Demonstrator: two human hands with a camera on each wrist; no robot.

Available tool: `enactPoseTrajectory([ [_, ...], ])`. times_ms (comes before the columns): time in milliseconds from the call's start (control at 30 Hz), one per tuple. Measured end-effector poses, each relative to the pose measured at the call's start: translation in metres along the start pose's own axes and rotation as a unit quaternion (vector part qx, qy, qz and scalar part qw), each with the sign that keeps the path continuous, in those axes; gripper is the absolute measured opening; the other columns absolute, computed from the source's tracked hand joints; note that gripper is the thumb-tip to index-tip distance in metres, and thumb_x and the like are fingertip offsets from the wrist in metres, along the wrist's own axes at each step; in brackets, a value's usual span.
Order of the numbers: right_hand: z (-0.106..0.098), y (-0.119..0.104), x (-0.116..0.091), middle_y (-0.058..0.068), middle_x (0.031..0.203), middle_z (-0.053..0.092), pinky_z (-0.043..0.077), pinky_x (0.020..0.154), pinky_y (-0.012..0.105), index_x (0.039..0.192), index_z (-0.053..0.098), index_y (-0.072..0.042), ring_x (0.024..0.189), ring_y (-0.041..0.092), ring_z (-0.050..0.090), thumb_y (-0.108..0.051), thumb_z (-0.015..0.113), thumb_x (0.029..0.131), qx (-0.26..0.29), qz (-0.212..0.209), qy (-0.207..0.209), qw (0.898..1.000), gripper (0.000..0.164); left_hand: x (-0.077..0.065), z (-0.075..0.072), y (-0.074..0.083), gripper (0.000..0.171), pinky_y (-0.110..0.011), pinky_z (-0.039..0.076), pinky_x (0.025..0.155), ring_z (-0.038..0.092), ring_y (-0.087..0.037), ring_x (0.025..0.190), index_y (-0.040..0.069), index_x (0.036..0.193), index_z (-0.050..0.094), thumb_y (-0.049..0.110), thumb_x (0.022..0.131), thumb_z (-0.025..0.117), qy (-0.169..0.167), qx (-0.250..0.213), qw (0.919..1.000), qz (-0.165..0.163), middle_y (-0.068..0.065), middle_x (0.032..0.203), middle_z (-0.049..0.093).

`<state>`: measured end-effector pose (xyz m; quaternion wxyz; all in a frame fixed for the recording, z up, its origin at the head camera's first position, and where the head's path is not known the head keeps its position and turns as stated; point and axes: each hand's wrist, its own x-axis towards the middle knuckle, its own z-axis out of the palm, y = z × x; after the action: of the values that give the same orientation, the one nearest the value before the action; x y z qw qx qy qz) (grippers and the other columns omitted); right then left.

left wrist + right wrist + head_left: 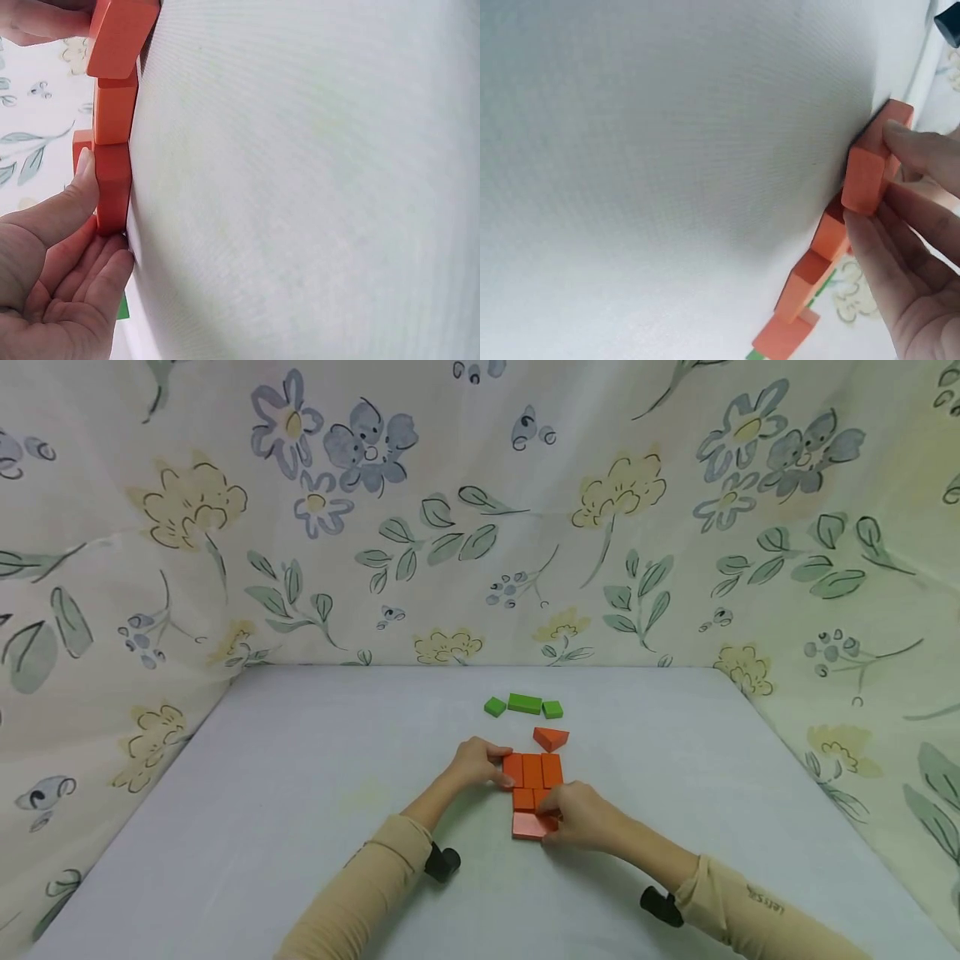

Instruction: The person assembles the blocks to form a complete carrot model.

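Several orange blocks (532, 771) lie packed together on the grey table (300, 793). My left hand (501, 768) holds the leftmost orange block (513, 770) of the upper row; in the left wrist view the thumb (79, 187) lies on that block (114, 191) and the fingers curl at its end. My right hand (551, 814) pinches the paler square orange block (528, 826) at the near end, seen between finger and thumb in the right wrist view (864, 180). An orange wedge (551, 738) sits apart just beyond the group.
Three green blocks (524, 702) lie in a row further back on the table. A flowered cloth (480, 527) hangs behind and at both sides. Black wrist mounts (442, 862) sit on both sleeves.
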<state>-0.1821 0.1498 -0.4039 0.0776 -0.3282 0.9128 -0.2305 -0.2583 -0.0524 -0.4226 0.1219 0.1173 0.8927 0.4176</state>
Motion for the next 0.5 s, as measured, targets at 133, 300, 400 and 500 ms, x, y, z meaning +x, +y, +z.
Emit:
enactPoseTrajectory([
  [133, 0.0025, 0.0009, -0.0011, 0.0, 0.084, 0.066, 0.048, 0.064, 0.026, 0.099, 0.075, -0.001, 0.073, 0.013, 0.052, -0.008, 0.084, 0.072, -0.034, -0.009, 0.013, 0.999, 0.029, -0.0011, -0.0005, 0.0011, 0.055, -0.038, 0.045, 0.095, 0.055, -0.028, 0.117, 0.006, 0.122, 0.069, 0.011, 0.07, 0.088, -0.002, -0.003, 1.0, -0.002, -0.014, 0.124, 0.064],
  [300, 0.0034, 0.0015, -0.0022, 0.003, 0.092, 0.069, 0.05, 0.069, 0.026, 0.099, 0.076, -0.002, 0.078, 0.014, 0.056, -0.009, 0.084, 0.072, -0.038, -0.023, 0.025, 0.999, 0.029, -0.0009, -0.0009, 0.0013, 0.055, -0.04, 0.043, 0.098, 0.053, -0.029, 0.12, 0.007, 0.123, 0.068, 0.011, 0.071, 0.087, -0.004, 0.001, 1.0, -0.002, -0.014, 0.124, 0.064],
  [400, 0.0029, 0.0011, -0.003, 0.001, 0.087, 0.068, 0.05, 0.068, 0.025, 0.094, 0.076, -0.002, 0.077, 0.013, 0.055, -0.009, 0.083, 0.074, -0.033, -0.024, 0.026, 0.999, 0.022, -0.0001, -0.0005, 0.0005, 0.055, -0.04, 0.044, 0.097, 0.053, -0.029, 0.12, 0.007, 0.123, 0.068, 0.012, 0.071, 0.087, -0.005, 0.003, 1.0, -0.001, -0.014, 0.125, 0.064],
  [500, 0.0021, 0.0006, -0.0031, 0.0, 0.084, 0.066, 0.049, 0.067, 0.025, 0.092, 0.077, -0.002, 0.075, 0.013, 0.055, -0.01, 0.083, 0.075, -0.039, -0.025, 0.026, 0.999, 0.02, 0.0005, 0.0, 0.0001, 0.056, -0.041, 0.044, 0.097, 0.053, -0.029, 0.121, 0.007, 0.123, 0.068, 0.011, 0.071, 0.087, -0.005, -0.001, 1.0, -0.002, -0.014, 0.126, 0.063],
])
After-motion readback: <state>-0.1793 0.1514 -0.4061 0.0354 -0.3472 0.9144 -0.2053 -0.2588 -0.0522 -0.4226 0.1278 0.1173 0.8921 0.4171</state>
